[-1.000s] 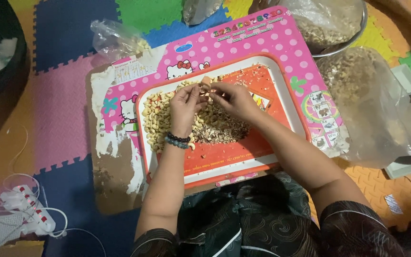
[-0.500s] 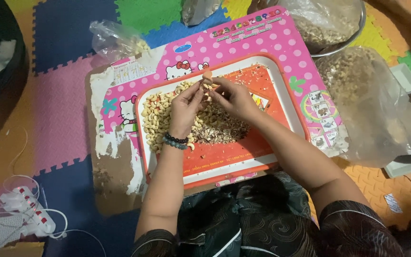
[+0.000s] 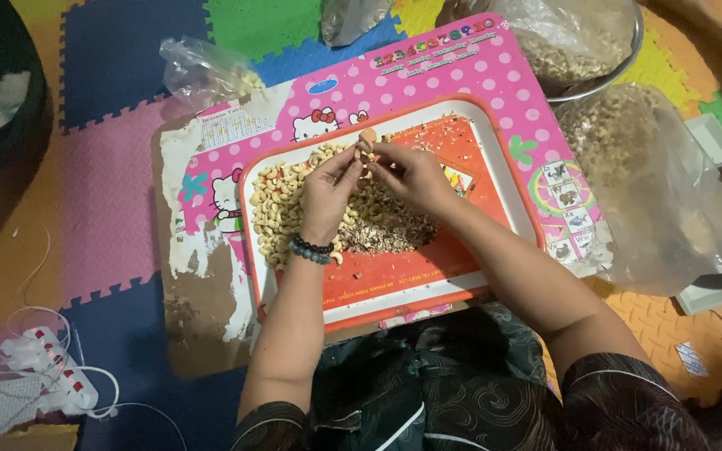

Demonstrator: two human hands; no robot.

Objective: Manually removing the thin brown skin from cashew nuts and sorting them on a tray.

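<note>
Foam mat floor, orange tray (image 3: 507, 196); left hand (image 3: 325, 194) and right hand (image 3: 407, 173) pinch one cashew (image 3: 366, 139), now lifted higher above fingertips, peeling continues over nut pile (image 3: 294, 205)

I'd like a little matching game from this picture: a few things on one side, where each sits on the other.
Things:
1. cashew nut
2. bead bracelet
3. metal bowl
4. power strip

Places:
A. bottom left, on the floor mat
B. pinched between both hands' fingertips
C. top right, lined with a plastic bag
D. around the left wrist

Pairs: 1-B, 2-D, 3-C, 4-A
</note>
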